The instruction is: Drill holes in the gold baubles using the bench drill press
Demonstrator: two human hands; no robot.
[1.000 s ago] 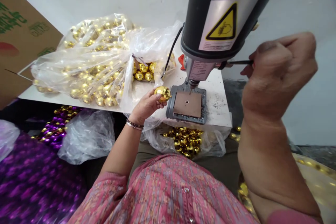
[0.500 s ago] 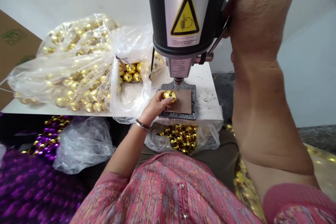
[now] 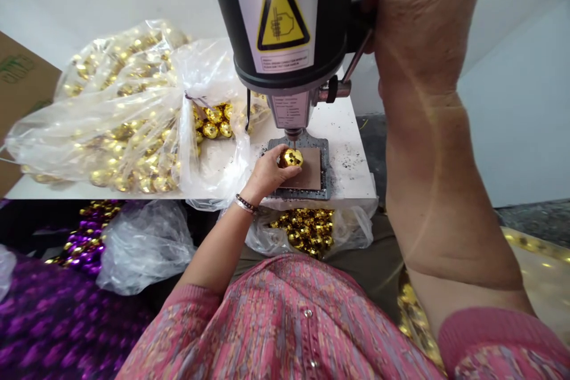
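Observation:
Between the thumb and fingers of my left hand (image 3: 272, 171) is a shiny gold faceted ball (image 3: 292, 158). It sits over the brown board (image 3: 309, 172) on the grey base of a drill press (image 3: 285, 24), directly below the thin bit (image 3: 294, 143). The bit's tip meets the top of the ball or is just above it; I cannot tell which. My right hand (image 3: 423, 6) is raised at the upper right, closed on the drill press's feed lever (image 3: 358, 58). Its fingertips are mostly hidden behind the hand and cut off by the frame.
A clear plastic bag (image 3: 111, 113) full of gold balls lies on the white table's left. More gold balls (image 3: 216, 122) spill from its mouth. Below the table edge hangs a bag of gold balls (image 3: 307, 228). Dark shavings surround the base (image 3: 327, 160). Purple balls (image 3: 84, 249) lie lower left.
My left hand has brought the gold ball under the bit and turned it. The drill bit now stands close to the ball. The view has shifted slightly; my right hand stays on the lever.

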